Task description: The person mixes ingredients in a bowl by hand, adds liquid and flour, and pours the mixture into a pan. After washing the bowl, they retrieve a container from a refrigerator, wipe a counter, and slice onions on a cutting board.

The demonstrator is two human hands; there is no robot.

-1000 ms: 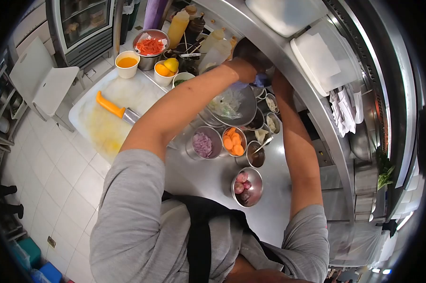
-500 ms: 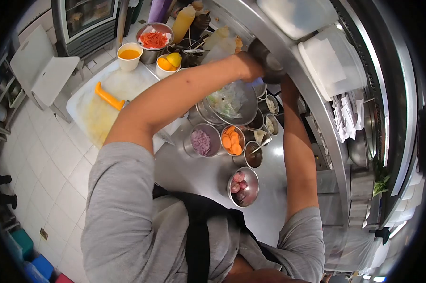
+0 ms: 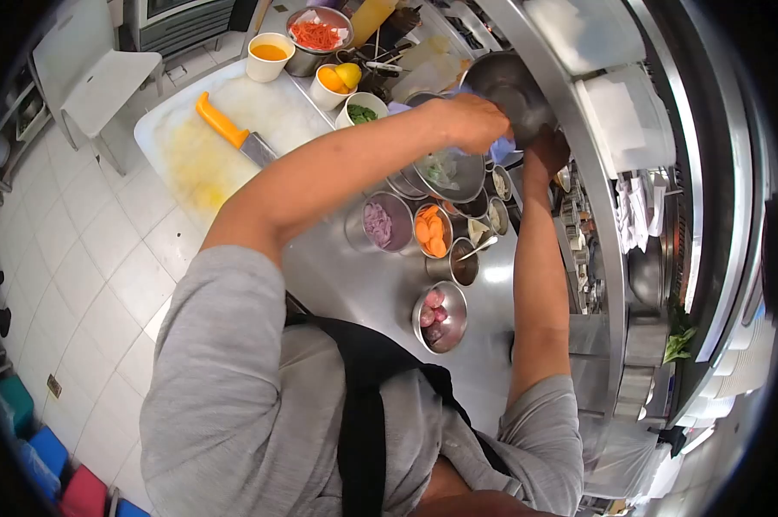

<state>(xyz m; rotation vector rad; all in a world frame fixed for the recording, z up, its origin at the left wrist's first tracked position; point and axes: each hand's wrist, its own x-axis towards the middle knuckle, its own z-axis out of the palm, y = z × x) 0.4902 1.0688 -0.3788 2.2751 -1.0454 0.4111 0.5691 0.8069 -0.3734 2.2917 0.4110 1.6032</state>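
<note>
We observe the knife (image 3: 228,127) on the cutting board (image 3: 180,155), the left hand (image 3: 478,123) clenched on a blue cloth (image 3: 502,148) at the dark bowl (image 3: 516,90), and the right hand (image 3: 547,152) grasping the bowl's rim beside the metal shelf (image 3: 596,175).

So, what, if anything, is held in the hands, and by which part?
The left hand and right hand hold a dark bowl, seemingly by its rim.
</note>
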